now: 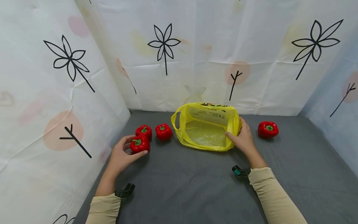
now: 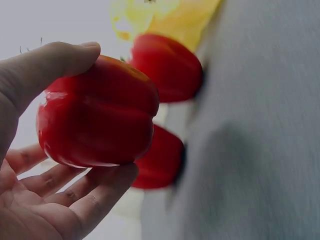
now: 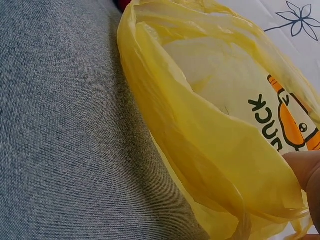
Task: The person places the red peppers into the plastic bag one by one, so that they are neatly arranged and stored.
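Observation:
My left hand [image 1: 122, 154] grips a red bell pepper [image 1: 140, 144] between thumb and fingers. In the left wrist view that pepper [image 2: 97, 115] is held above the grey cloth, its shadow falling to the side. Just behind it stand two more red bell peppers, one partly covered [image 1: 144, 131] and one nearer the bag [image 1: 163, 133]. A yellow plastic bag [image 1: 207, 147] lies with its mouth spread toward me. My right hand [image 1: 242, 140] pinches the bag's right edge, thumb inside the mouth; the right wrist view shows the thumb [image 3: 304, 167] on the yellow film.
Another red bell pepper [image 1: 268, 130] rests on the grey cloth [image 1: 193, 186] to the right of my right hand. White patterned sheets [image 1: 195, 56] hang around the back and both sides. A loop handle [image 1: 174, 119] of the bag sticks out on its left.

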A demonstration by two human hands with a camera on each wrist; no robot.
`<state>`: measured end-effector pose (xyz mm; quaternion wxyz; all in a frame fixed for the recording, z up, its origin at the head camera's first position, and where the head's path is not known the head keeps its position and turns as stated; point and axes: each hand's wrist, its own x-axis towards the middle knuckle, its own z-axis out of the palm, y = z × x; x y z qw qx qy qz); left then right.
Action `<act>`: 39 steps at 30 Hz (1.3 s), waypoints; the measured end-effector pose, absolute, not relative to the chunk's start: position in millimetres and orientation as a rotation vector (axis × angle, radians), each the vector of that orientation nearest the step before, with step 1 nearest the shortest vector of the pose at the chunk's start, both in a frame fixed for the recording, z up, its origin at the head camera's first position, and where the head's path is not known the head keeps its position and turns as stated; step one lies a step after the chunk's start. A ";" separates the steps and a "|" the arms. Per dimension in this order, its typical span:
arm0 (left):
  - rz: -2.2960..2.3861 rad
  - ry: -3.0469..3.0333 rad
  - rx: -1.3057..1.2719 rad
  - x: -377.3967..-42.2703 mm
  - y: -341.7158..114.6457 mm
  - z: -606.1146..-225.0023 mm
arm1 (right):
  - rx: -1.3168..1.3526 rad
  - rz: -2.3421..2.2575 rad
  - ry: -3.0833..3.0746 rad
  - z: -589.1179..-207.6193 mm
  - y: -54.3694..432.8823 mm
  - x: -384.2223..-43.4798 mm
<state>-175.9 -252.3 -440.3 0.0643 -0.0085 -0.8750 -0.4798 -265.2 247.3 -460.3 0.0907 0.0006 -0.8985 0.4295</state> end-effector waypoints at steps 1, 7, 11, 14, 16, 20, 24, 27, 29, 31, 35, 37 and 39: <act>-1.467 -2.634 -0.044 -175.9 -247.4 -437.0 | 0.001 1.281 -2.668 -460.1 247.4 -265.0; -1.524 -2.592 -0.178 -181.0 -217.3 -425.2 | 0.003 1.335 -2.635 -461.7 248.9 -264.4; -1.564 -2.567 -0.268 -186.0 -196.7 -420.4 | 0.000 1.354 -2.620 -463.1 249.8 -264.9; -1.608 -2.547 -0.327 -189.9 -181.2 -418.5 | 0.002 1.358 -2.611 -463.9 250.0 -265.8; -1.627 -2.539 -0.366 -193.1 -170.9 -419.0 | 0.005 1.357 -2.606 -464.2 249.7 -266.2; -1.634 -2.543 -0.441 -199.8 -149.5 -421.3 | 0.003 1.347 -2.609 -464.3 249.8 -265.4; -1.654 -2.545 -0.516 -207.5 -128.2 -423.9 | 0.001 1.342 -2.608 -464.5 250.4 -265.2; -1.702 -2.533 -0.559 -213.6 -113.1 -425.8 | 0.001 1.343 -2.605 -464.1 250.5 -265.0; -1.719 -2.526 -0.584 -218.2 -103.6 -427.4 | 0.000 1.343 -2.603 -463.9 250.8 -264.9; -1.725 -2.527 -0.595 -222.0 -94.3 -427.8 | 0.001 1.343 -2.598 -463.7 251.1 -264.9; -1.741 -2.526 -0.611 -231.1 -76.1 -428.9 | 0.005 1.336 -2.586 -463.9 252.1 -265.5; -1.760 -2.525 -0.610 -236.4 -67.1 -430.3 | 0.003 1.334 -2.583 -463.9 252.5 -266.0; -1.774 -2.524 -0.611 -242.3 -57.9 -432.7 | 0.005 1.336 -2.582 -463.8 252.5 -266.1</act>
